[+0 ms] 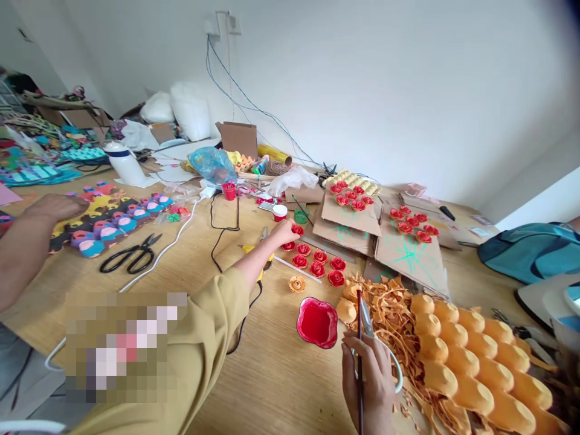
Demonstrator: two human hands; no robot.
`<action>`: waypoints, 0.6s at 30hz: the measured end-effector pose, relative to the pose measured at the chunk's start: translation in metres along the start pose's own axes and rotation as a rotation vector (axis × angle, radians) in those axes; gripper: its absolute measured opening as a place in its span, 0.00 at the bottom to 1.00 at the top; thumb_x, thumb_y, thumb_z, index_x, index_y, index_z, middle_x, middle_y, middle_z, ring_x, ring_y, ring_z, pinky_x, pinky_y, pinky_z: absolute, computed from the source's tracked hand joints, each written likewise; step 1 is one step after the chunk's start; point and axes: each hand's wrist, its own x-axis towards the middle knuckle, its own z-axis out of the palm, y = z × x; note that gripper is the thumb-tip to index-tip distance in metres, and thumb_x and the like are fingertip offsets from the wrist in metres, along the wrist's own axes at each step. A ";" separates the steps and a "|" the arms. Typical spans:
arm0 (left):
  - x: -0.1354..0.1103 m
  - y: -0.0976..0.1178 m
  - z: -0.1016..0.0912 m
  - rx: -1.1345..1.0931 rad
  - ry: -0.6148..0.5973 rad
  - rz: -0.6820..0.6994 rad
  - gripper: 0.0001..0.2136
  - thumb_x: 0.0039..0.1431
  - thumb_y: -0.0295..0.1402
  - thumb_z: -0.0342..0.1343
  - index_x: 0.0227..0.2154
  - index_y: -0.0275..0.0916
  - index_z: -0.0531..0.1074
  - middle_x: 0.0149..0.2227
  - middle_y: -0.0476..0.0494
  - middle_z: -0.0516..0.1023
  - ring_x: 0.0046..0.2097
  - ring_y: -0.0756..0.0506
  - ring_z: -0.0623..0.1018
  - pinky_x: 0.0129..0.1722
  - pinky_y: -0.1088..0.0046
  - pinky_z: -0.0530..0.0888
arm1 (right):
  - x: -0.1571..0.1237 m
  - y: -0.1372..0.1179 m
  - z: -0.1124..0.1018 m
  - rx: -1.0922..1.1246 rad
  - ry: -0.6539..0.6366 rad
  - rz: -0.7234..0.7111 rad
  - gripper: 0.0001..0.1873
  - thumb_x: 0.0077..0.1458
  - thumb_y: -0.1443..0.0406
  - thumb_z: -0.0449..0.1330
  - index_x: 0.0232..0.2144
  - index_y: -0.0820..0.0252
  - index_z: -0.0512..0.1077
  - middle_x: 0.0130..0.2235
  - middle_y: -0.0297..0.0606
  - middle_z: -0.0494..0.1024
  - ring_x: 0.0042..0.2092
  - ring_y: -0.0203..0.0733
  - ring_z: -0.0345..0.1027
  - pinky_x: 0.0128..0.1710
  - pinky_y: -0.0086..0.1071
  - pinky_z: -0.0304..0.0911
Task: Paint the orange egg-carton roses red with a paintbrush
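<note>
My left hand [283, 232], in a mustard sleeve, reaches across the wooden table [272, 374] and pinches a small red painted rose [298, 229]. Several more red roses [317, 263] lie just beyond it, with one unpainted orange rose [297, 283] beside them. At the bottom, my right hand [367, 380] is closed around a thin paintbrush [359, 326] and white-handled scissors [369, 329]. A dish of red paint [317, 322] sits just left of the brush tip.
An orange egg tray [475, 362] and orange cuttings [389, 308] fill the right front. Cardboard sheets [408, 257] carry more red roses. Black scissors [131, 257], cables and colourful foam pieces [109, 220] lie left, where another person's arm [27, 241] rests. A blue bag [530, 248] sits right.
</note>
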 end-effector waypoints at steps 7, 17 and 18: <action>0.031 -0.008 0.009 0.067 -0.108 -0.117 0.18 0.70 0.39 0.62 0.58 0.39 0.73 0.58 0.37 0.77 0.55 0.38 0.80 0.53 0.54 0.81 | -0.006 0.010 0.000 -0.019 0.012 -0.014 0.05 0.68 0.69 0.60 0.42 0.54 0.74 0.41 0.39 0.81 0.41 0.44 0.75 0.43 0.38 0.68; 0.041 -0.018 0.012 0.003 -0.102 -0.106 0.18 0.70 0.39 0.62 0.59 0.38 0.73 0.58 0.37 0.77 0.55 0.38 0.80 0.53 0.54 0.81 | -0.006 0.006 -0.001 -0.011 0.036 0.004 0.05 0.68 0.70 0.59 0.42 0.55 0.73 0.40 0.39 0.80 0.40 0.43 0.75 0.42 0.38 0.68; 0.039 -0.018 0.010 -0.014 -0.080 -0.090 0.18 0.70 0.39 0.62 0.59 0.38 0.73 0.58 0.37 0.77 0.55 0.38 0.80 0.53 0.53 0.81 | -0.004 0.005 -0.001 -0.011 0.046 0.004 0.05 0.68 0.70 0.59 0.42 0.55 0.73 0.40 0.39 0.80 0.40 0.43 0.75 0.42 0.38 0.68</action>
